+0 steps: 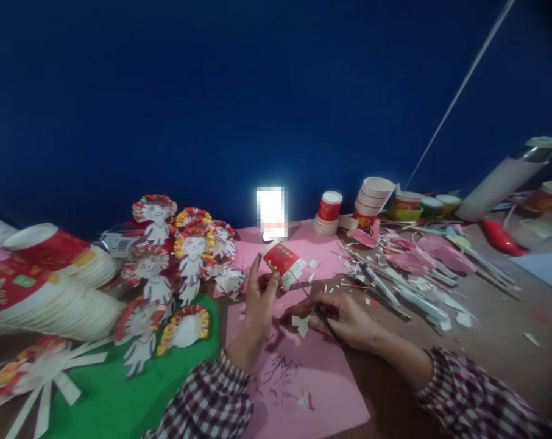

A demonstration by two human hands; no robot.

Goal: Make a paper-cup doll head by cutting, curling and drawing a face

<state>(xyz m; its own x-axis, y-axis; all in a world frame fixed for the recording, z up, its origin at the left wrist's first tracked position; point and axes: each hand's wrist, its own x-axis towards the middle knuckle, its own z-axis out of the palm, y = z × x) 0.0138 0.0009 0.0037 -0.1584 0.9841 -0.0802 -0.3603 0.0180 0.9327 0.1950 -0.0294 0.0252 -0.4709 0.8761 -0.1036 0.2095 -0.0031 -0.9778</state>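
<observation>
My left hand (pixel 260 302) is closed around a red and white paper cup (pixel 283 259) that lies tilted, its lower white band marked with green figures. In my right hand (pixel 349 320) is a slim dark paintbrush (pixel 320 315), its thin end reaching up to the cup's white band. A small white paper scrap (pixel 300 325) lies by the right fingertips. Beneath both hands lies a pink sheet (pixel 331 390) with dark strokes on it.
Paper dolls (pixel 192 265) with red and yellow frills stand at left, beside stacked paper cups (pixel 70 299) and a green sheet (pixel 106 390). More cups (pixel 374 195) stand at the back. Pens (pixel 381 286) and paper scraps litter the right. A blurred bright screen (pixel 272 210) faces me.
</observation>
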